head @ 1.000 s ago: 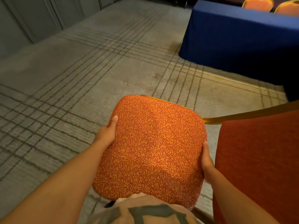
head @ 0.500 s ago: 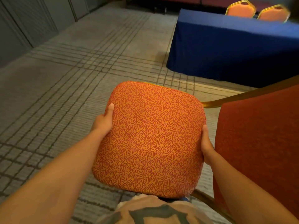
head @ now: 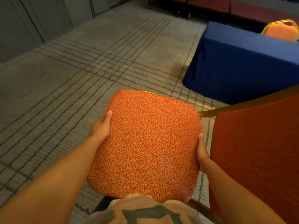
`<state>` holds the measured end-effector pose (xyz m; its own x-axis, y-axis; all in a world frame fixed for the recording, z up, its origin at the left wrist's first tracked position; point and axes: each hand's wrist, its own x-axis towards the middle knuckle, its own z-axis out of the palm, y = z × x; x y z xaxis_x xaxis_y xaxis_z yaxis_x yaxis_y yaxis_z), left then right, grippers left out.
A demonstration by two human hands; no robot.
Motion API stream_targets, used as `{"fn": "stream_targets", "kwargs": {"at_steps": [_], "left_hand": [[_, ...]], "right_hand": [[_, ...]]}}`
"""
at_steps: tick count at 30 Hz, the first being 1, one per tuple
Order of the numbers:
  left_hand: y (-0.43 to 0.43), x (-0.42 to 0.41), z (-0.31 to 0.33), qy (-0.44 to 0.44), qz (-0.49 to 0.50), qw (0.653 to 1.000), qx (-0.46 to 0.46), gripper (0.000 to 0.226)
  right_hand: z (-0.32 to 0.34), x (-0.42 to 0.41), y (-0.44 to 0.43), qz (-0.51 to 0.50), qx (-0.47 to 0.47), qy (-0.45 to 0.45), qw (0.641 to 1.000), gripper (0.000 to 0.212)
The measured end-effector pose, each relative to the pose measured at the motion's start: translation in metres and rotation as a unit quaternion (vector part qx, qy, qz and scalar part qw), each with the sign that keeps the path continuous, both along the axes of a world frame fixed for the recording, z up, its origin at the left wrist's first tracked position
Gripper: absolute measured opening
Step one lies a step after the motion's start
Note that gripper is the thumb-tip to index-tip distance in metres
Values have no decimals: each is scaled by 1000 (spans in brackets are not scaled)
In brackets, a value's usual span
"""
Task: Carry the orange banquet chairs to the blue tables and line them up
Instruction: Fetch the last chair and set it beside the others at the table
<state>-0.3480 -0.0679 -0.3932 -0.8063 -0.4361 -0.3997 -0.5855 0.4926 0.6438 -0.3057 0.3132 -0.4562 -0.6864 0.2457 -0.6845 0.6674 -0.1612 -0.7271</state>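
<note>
I carry an orange banquet chair (head: pixel 148 143) in front of my body, its patterned seat facing up and its red backrest (head: pixel 258 156) with gold frame at the right. My left hand (head: pixel 102 126) grips the seat's left edge. On the seat's right edge, beside the backrest, my right hand (head: pixel 202 151) grips too. The chair's legs are hidden below the seat. A blue-draped table (head: pixel 239 62) stands ahead on the right. Another orange chair (head: pixel 282 30) shows behind it.
Grey carpet (head: pixel 80 78) with dark crossing lines stretches ahead and to the left. Grey wall panels (head: pixel 40 18) run along the far left. Dark equipment (head: pixel 183 12) sits near the far wall.
The view has swung left: the blue table slid toward the right edge and only one chair behind it still shows. Both hands keep the same grip on the seat.
</note>
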Motion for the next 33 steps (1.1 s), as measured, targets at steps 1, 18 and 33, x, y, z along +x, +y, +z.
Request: {"fn": "stream_targets", "kwargs": {"at_steps": [1, 18, 33], "left_hand": [[-5, -14, -3, -6, 6, 1000, 2, 94], [-109, -390, 1, 2, -13, 1000, 23, 93], [-133, -703, -16, 0, 7, 1000, 22, 113]], "right_hand": [[-6, -17, -1, 1, -3, 3, 1000, 125], [23, -381, -128, -10, 26, 11, 1000, 76], [22, -694, -148, -8, 6, 45, 999, 103]]}}
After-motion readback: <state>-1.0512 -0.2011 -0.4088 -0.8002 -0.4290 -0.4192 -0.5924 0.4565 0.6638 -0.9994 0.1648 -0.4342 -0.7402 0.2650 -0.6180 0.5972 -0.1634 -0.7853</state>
